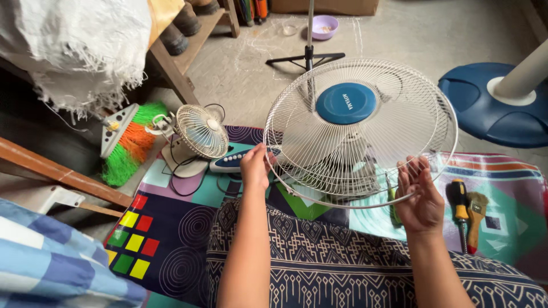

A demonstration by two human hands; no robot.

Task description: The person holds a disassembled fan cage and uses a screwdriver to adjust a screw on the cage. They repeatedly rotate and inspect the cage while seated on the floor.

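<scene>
A round white wire fan guard (411, 108) with a blue centre disc (346, 103) is held up in front of me, tilted. My left hand (254, 167) grips its rim at the lower left. On the lower right, my right hand (420, 197) holds the rim with fingers spread along the wire. Through the guard I see the fan's rear grille and motor (348, 162) on the mat below. My lap is covered by a dark patterned cloth (319, 256).
A small white desk fan (200, 132) and a control panel (231, 162) lie on the colourful mat (165, 228). A yellow-handled screwdriver (460, 208) and a brush (475, 211) lie right. A green-orange broom (128, 149), blue fan base (496, 111), tripod (309, 54) and purple bowl (325, 27) surround.
</scene>
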